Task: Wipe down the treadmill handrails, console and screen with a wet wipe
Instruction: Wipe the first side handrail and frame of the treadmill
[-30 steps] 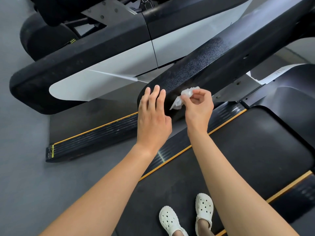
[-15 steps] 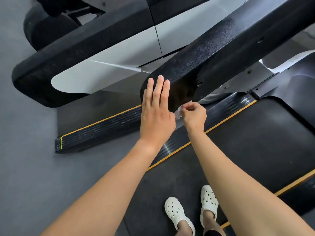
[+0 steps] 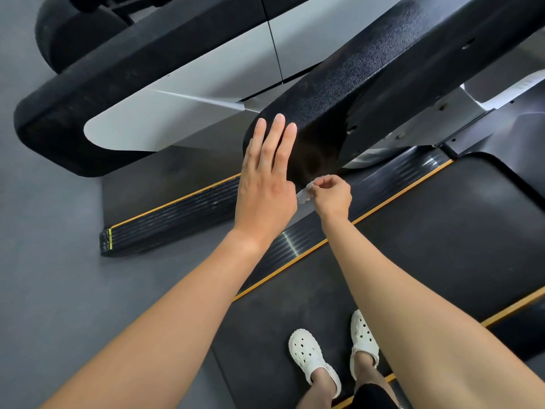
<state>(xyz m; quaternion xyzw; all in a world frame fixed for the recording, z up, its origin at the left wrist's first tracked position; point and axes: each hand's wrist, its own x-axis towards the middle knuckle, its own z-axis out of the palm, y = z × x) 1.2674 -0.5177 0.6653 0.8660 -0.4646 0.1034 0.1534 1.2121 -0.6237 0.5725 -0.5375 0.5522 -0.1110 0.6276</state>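
Fingers (image 3: 278, 134) of left hand (image 3: 265, 190): straight, close together, holding nothing. The tips lie over the rounded end of the treadmill handrail (image 3: 368, 84); whether they press on it cannot be told.

Fingers (image 3: 323, 182) of right hand (image 3: 334, 197): curled, pinching a crumpled white wet wipe (image 3: 303, 196) between thumb and fingertips.

Wet wipe: bunched small and mostly hidden in the pinch. It is held at the lower edge of the handrail's end, just beside the left hand.

Forearms: both bare, reaching forward from the bottom of the view, left one across the side rail, right one above the belt.

Handrail: broad, black, with a pebbled texture, running from the hands up to the top right corner. A darker patch shows on its end face, next to the wipe.

Side rail (image 3: 182, 214): ribbed black strip with yellow edging, below the hands.

Running belt (image 3: 442, 231): matt black, to the right of the side rail.

Clogs, one pair: white, perforated, worn. The left clog (image 3: 309, 352) and the right clog (image 3: 364, 338) both stand on the belt.

Floor (image 3: 44, 261): grey, left of the treadmill.

Neighbouring machine (image 3: 88, 93): a thick black rail with a white panel (image 3: 177, 113) inside its curve, beyond the left hand.
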